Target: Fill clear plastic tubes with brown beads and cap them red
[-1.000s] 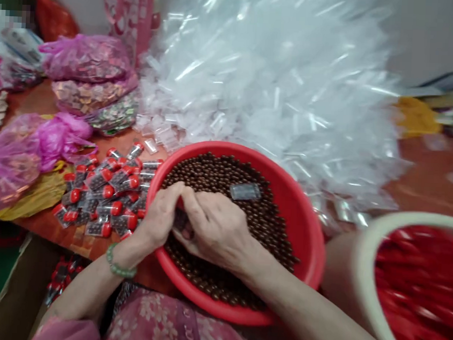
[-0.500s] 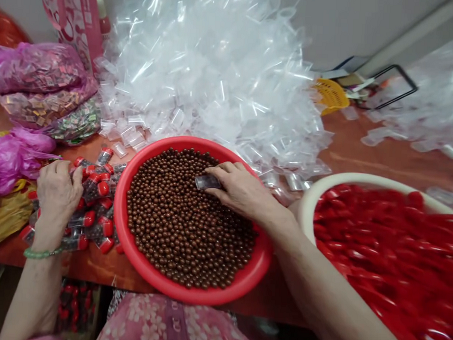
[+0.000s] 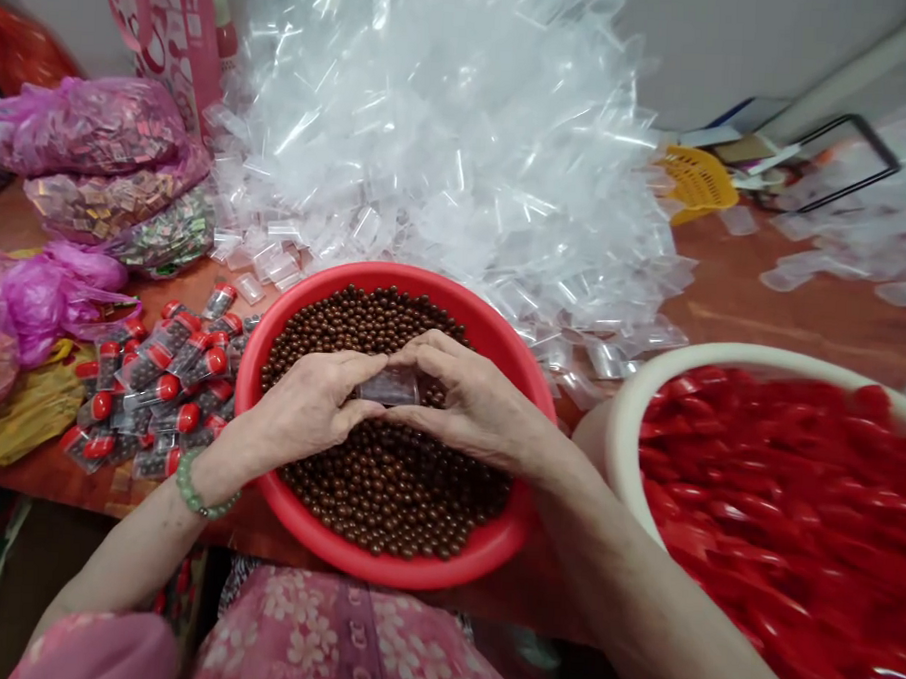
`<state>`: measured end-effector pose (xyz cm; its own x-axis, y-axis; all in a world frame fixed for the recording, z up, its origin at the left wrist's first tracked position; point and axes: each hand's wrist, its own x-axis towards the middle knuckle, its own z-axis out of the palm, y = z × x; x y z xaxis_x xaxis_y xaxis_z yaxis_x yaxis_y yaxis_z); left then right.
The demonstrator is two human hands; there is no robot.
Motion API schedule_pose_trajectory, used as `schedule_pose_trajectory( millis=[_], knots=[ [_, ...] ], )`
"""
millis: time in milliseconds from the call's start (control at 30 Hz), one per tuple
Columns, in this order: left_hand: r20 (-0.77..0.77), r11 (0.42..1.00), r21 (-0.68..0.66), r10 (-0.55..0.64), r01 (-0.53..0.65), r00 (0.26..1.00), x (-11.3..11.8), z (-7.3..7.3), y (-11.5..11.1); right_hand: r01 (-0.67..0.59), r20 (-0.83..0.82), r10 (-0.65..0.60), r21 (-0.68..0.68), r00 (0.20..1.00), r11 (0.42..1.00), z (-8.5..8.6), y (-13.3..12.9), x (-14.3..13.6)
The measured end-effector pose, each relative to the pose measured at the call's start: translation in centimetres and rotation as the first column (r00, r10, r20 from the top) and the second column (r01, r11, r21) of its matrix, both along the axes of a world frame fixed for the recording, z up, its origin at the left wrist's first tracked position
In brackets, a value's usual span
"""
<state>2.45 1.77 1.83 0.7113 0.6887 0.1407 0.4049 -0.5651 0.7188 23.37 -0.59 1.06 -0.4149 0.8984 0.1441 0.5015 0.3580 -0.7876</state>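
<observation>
Over the red basin (image 3: 394, 574) full of brown beads (image 3: 386, 487), both hands meet at a small clear plastic container (image 3: 391, 387). My left hand (image 3: 319, 399), with a green bead bracelet on its wrist, grips the container's left end between thumb and fingers. At the right end, my right hand (image 3: 458, 395) pinches it the same way. The fingers partly cover the container, and how full it is cannot be made out. Left of the basin lie several filled clear containers with red caps (image 3: 154, 392).
Behind the basin rises a large heap of empty clear containers (image 3: 446, 159). A cream tub (image 3: 628, 447) of red caps (image 3: 776, 504) stands at the right. Pink bags of small packets (image 3: 101, 144) lie at the left, a yellow basket (image 3: 700, 185) at the back right.
My left hand has moved right from the capped containers to the clear container over the basin. My right hand has shifted slightly, still holding it. The view has also shifted a little.
</observation>
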Motion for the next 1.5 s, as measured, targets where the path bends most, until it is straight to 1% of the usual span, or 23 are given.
schedule_pose_trajectory(
  millis=[67,100,167,267,333,367,433,500,533,600,633,667,700,767,833,867,900,1033,1233,1300,1367,1433,1500],
  knots=[
    [0.118,0.981,-0.189,0.06,-0.037,0.991,0.0,-0.3,-0.4,0.021,-0.232,-0.06,-0.168,0.971,0.986,0.0,-0.4,-0.2],
    [0.178,0.951,-0.304,0.114,-0.056,0.977,0.0,-0.5,-0.7,0.014,-0.347,-0.111,-0.271,0.931,0.962,-0.1,-0.5,-0.3],
    [0.281,0.838,-0.541,0.253,-0.065,0.926,0.3,-0.8,-1.2,-0.003,-0.516,-0.239,-0.425,0.822,0.905,-0.5,-0.8,-0.6],
    [0.342,0.646,-0.763,0.417,-0.01,0.842,1.1,-1.2,-1.6,0.042,-0.6,-0.357,-0.473,0.716,0.88,-1.2,-1.0,-1.6],
    [0.339,0.588,-0.808,0.438,0.019,0.833,1.3,-1.4,-1.7,0.063,-0.597,-0.373,-0.474,0.71,0.878,-1.5,-1.0,-2.3],
    [0.329,0.588,-0.809,0.424,0.019,0.844,1.3,-1.4,-1.8,0.065,-0.586,-0.373,-0.478,0.719,0.876,-1.7,-1.1,-2.6],
    [0.289,0.639,-0.769,0.367,-0.013,0.884,1.1,-1.6,-1.8,0.065,-0.567,-0.375,-0.49,0.734,0.869,-1.9,-1.1,-2.9],
    [0.219,0.754,-0.652,0.291,-0.082,0.931,0.5,-1.7,-1.8,0.069,-0.535,-0.347,-0.471,0.771,0.88,-1.8,-1.0,-2.7],
    [0.171,0.821,-0.558,0.257,-0.122,0.951,0.2,-1.8,-1.7,0.083,-0.489,-0.308,-0.428,0.816,0.9,-1.6,-0.8,-2.4],
    [0.067,0.922,-0.329,0.238,-0.204,0.969,-0.6,-1.9,-1.6,0.128,-0.285,-0.196,-0.241,0.938,0.962,-1.0,-0.4,-1.6],
    [0.019,0.944,-0.219,0.259,-0.248,0.966,-0.9,-2.0,-1.4,0.136,-0.104,-0.148,-0.107,0.984,0.985,-0.6,-0.1,-1.1],
    [-0.021,0.948,-0.132,0.288,-0.288,0.957,-1.2,-2.0,-1.3,0.118,0.101,-0.12,0.032,0.988,0.993,-0.2,0.2,-0.8],
    [-0.053,0.945,-0.076,0.315,-0.319,0.947,-1.5,-2.1,-1.2,0.054,0.327,-0.093,0.125,0.94,0.991,0.2,0.5,-0.5],
    [-0.105,0.938,-0.043,0.338,-0.344,0.935,-1.8,-2.4,-1.0,-0.109,0.697,-0.013,0.13,0.717,0.985,0.7,1.2,-0.5],
    [-0.149,0.944,-0.062,0.313,-0.325,0.938,-1.8,-2.7,-0.8,-0.202,0.865,0.089,0.015,0.495,0.979,0.6,1.7,-1.1],
    [-0.162,0.948,-0.07,0.297,-0.311,0.941,-1.8,-2.9,-0.7,-0.229,0.888,0.135,-0.034,0.44,0.973,0.3,1.9,-1.6],
    [-0.17,0.952,-0.078,0.278,-0.295,0.945,-1.8,-3.1,-0.6,-0.254,0.889,0.172,-0.066,0.425,0.965,0.0,2.0,-2.2],
    [-0.187,0.963,-0.149,0.194,-0.223,0.963,-1.8,-3.5,0.0,-0.309,0.766,0.286,-0.119,0.576,0.943,-1.7,2.5,-3.9],
    [-0.094,0.943,-0.288,0.146,-0.167,0.985,-2.1,-3.1,0.6,-0.265,0.576,0.295,-0.138,0.762,0.954,-2.7,3.2,-3.7],
    [-0.069,0.917,-0.35,0.18,-0.193,0.981,-2.3,-3.0,0.6,-0.246,0.387,0.288,-0.154,0.876,0.957,-2.7,3.2,-3.2],
    [-0.028,0.884,-0.417,0.22,-0.211,0.975,-2.4,-3.1,0.6,-0.237,0.104,0.259,-0.19,0.96,0.953,-2.6,3.1,-2.8],
    [0.044,0.846,-0.495,0.251,-0.197,0.967,-2.5,-3.1,0.7,-0.233,-0.121,0.209,-0.236,0.97,0.943,-2.3,3.0,-2.3],
    [0.14,0.806,-0.57,0.288,-0.161,0.947,-2.5,-3.0,0.7,-0.215,-0.221,0.157,-0.272,0.963,0.938,-1.8,2.9,-2.0]
  ],
)
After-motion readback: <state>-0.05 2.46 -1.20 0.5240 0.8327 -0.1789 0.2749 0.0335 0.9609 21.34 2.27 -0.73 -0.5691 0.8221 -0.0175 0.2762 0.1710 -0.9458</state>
